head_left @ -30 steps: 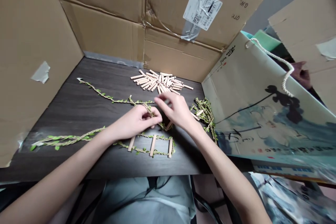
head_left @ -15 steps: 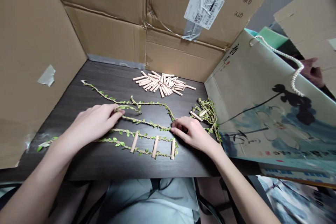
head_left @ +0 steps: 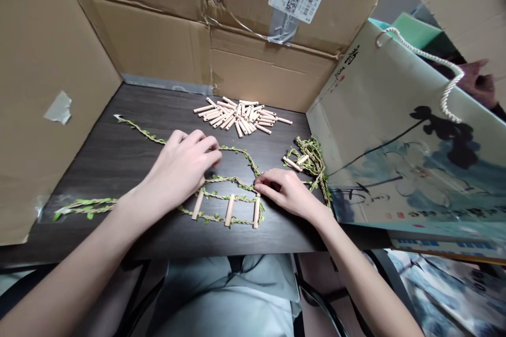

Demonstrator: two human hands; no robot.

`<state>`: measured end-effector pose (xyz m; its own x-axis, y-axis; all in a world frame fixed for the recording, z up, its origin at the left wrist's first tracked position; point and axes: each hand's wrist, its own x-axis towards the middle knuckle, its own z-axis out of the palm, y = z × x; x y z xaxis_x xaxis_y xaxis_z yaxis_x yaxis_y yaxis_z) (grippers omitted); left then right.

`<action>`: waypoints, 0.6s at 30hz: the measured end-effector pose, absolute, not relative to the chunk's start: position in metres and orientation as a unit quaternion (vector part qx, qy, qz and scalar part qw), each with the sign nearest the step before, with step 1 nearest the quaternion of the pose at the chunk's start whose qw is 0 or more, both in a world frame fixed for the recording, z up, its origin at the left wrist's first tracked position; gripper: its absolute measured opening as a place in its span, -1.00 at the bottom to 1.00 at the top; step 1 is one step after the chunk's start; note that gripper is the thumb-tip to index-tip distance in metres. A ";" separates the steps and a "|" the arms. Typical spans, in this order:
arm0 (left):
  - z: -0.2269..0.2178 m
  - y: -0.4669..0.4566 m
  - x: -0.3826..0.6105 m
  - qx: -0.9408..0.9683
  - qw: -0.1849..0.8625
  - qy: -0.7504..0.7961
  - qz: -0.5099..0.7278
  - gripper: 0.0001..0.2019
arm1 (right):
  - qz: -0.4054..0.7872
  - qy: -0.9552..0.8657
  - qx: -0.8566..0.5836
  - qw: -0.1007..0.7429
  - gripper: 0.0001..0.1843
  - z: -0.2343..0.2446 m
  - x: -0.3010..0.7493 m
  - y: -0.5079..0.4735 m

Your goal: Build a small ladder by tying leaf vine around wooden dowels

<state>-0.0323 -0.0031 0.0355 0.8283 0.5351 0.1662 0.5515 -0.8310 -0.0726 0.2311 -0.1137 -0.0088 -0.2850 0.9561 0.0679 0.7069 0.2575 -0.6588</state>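
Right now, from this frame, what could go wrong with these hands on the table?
The right hand presses near the leafy vine beside the wooden rungs; a tug might skew them, though how they are fixed cannot be seen. The left hand sits over the vine, which could twist under it. The tangled vine bundle lies close to the right hand and might snag.

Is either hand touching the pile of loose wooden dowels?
No, the pile of loose wooden dowels lies farther up the table, apart from both the left hand and the right hand.
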 end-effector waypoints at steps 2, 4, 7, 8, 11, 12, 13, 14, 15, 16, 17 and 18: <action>0.033 0.009 -0.041 -0.951 0.033 -0.305 -0.034 -0.77 | 0.261 -0.757 -0.548 0.243 -0.84 -0.010 0.232 -0.114; 0.034 0.019 -0.057 -0.932 0.035 -0.360 0.000 -0.77 | 0.258 -0.756 -0.547 0.250 -0.84 -0.013 0.232 -0.114; 0.041 0.026 -0.081 -0.898 0.055 -0.433 0.054 -0.71 | 0.257 -0.754 -0.548 0.256 -0.85 -0.016 0.233 -0.115; 0.045 0.026 -0.088 -0.885 0.056 -0.457 0.067 -0.68 | 0.257 -0.753 -0.549 0.256 -0.85 -0.016 0.234 -0.116; 0.055 0.023 -0.098 -0.867 0.029 -0.492 0.073 -0.62 | 0.259 -0.751 -0.551 0.256 -0.84 -0.017 0.233 -0.116; 0.058 0.022 -0.098 -0.865 0.021 -0.497 0.062 -0.62 | 0.259 -0.751 -0.551 0.256 -0.84 -0.017 0.233 -0.115; 0.061 0.020 -0.096 -0.862 0.019 -0.505 0.042 -0.63 | 0.257 -0.752 -0.551 0.256 -0.84 -0.017 0.233 -0.115; 0.062 0.018 -0.092 -0.857 0.025 -0.514 0.017 -0.64 | 0.256 -0.752 -0.550 0.256 -0.83 -0.017 0.233 -0.115; 0.062 0.015 -0.086 -0.853 0.036 -0.520 -0.016 -0.65 | 0.255 -0.753 -0.549 0.257 -0.83 -0.017 0.233 -0.115; 0.060 0.012 -0.078 -0.858 0.040 -0.509 -0.053 -0.66 | 0.254 -0.754 -0.548 0.257 -0.82 -0.018 0.233 -0.115; 0.056 0.007 -0.068 -0.875 0.030 -0.476 -0.084 -0.68 | 0.254 -0.754 -0.548 0.258 -0.82 -0.019 0.233 -0.115; 0.050 0.002 -0.057 -0.905 -0.005 -0.411 -0.110 -0.70 | 0.254 -0.754 -0.547 0.259 -0.82 -0.019 0.233 -0.115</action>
